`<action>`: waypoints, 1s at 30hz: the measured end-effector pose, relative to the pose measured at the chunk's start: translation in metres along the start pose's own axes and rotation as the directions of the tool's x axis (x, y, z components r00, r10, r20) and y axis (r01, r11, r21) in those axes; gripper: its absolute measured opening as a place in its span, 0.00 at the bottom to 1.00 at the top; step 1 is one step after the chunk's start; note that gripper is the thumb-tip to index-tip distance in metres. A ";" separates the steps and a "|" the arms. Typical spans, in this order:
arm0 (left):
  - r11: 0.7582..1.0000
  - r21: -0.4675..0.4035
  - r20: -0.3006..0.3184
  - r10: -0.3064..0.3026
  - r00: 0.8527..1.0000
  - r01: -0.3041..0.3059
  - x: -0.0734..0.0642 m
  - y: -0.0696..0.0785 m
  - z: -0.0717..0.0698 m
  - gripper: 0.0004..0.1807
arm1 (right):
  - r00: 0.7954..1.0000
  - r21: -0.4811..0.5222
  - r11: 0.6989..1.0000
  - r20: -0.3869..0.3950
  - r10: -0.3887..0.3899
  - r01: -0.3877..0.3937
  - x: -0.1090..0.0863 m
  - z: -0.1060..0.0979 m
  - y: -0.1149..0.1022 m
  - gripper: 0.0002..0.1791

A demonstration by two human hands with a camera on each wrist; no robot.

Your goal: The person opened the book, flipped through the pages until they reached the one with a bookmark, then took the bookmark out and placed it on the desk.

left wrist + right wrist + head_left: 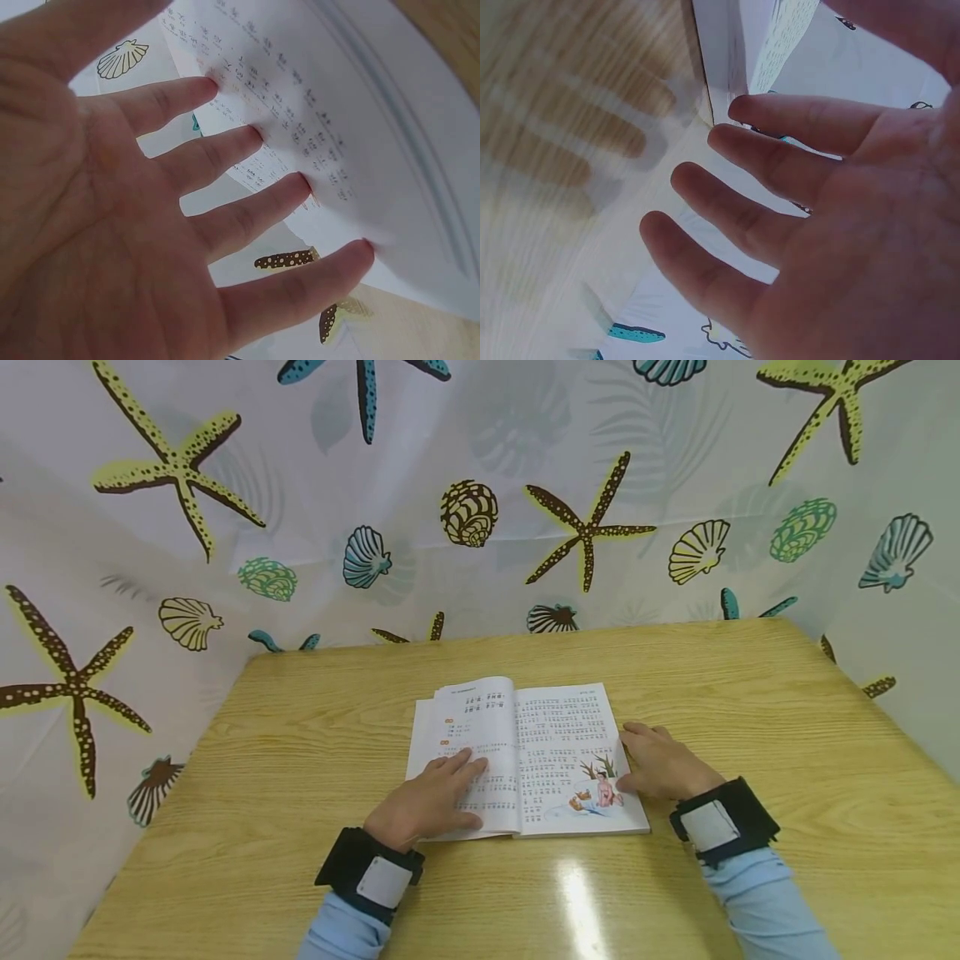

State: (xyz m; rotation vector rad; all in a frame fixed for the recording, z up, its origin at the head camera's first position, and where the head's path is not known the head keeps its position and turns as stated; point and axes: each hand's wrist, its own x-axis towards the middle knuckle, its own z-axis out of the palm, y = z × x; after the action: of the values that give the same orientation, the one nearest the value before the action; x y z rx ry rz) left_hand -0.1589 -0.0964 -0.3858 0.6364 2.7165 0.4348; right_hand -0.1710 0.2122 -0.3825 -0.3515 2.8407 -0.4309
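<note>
An open book [558, 739] lies on the wooden table, with printed text on both pages and a coloured picture low on the right page. My left hand [427, 802] rests on the left page, fingers spread. In the left wrist view the fingertips of that left hand [157, 202] touch the page [337, 97], which curves up slightly. At the book's right edge is my right hand [667, 764], its thumb by the lower picture. The right wrist view has the right hand [810, 202] with extended fingers, beside the book's edge [724, 52].
A pale wood table [315, 752] carries the book. Behind and at the sides hangs a white cloth [420, 460] printed with starfish and shells. Each wrist wears a black strap [727, 822] over a light blue sleeve [768, 902].
</note>
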 end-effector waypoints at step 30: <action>1.000 -0.003 0.023 -0.016 1.000 0.016 -0.001 -0.001 -0.001 0.42 | 0.912 0.267 0.873 -0.173 -0.373 0.408 0.004 0.018 -0.045 0.21</action>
State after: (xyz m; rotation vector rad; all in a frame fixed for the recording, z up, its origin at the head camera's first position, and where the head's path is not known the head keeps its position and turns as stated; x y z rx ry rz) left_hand -0.1592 -0.0979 -0.3850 0.6150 2.6964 0.4254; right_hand -0.1613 0.1648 -0.3856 -0.8709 2.7447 -0.9771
